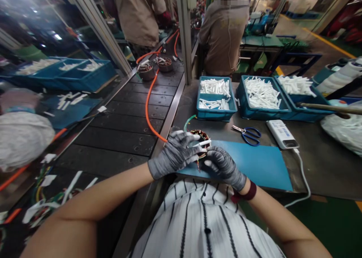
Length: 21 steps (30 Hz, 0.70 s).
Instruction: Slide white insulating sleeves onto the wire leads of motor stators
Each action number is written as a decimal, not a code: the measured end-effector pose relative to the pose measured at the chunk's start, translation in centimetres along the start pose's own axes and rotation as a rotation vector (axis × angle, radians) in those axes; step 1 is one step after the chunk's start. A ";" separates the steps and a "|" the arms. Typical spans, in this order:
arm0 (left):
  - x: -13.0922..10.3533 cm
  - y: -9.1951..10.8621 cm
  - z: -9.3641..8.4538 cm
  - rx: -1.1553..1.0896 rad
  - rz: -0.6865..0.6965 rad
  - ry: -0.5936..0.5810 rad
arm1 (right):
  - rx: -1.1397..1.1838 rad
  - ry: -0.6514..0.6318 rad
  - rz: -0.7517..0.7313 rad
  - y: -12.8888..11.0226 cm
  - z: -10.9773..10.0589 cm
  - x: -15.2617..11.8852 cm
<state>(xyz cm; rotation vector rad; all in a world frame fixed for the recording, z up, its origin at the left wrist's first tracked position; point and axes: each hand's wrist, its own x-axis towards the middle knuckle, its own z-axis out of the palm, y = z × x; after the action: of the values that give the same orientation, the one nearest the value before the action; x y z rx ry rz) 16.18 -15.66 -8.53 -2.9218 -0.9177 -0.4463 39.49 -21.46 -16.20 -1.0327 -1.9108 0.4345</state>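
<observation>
Head view: a wound copper-coloured ring [204, 135] lies near the counter's [316, 167] left edge, at the upper-left corner of a blue mat [263, 165]. The left hand [172, 152], gloved, reaches over it, fingers partly bent and moderately spread; the right hand [226, 167], also gloved, has curled fingers at its right rim. Whether either pinches anything cannot be told. White tubes [204, 142] already lie across the ring; a green lead [189, 121] and a twisted lead [198, 165] project from it, apparently unsecured. How many tubes are fitted is unclear. Blue-handled scissors [250, 136] lie unheld beyond the mat. Print on the white device [283, 134] is illegible, as are marks on a co-worker's shirt [226, 32].
</observation>
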 end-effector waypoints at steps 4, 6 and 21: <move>1.1 2.5 1.1 0.052 -0.034 -0.074 | 0.417 -0.082 0.216 -0.8 -0.2 0.5; 1.6 3.1 1.5 0.058 -0.077 -0.113 | 0.561 -0.073 0.307 -1.0 0.0 0.9; 2.2 0.7 0.3 0.085 -0.002 -0.362 | 0.651 -0.368 0.528 -2.4 -2.5 4.7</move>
<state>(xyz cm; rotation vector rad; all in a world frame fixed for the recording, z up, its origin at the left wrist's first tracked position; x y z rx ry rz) 18.35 -14.99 -8.20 -2.9743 -0.9443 0.1266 39.20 -19.37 -10.76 -1.0343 -1.5803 1.5235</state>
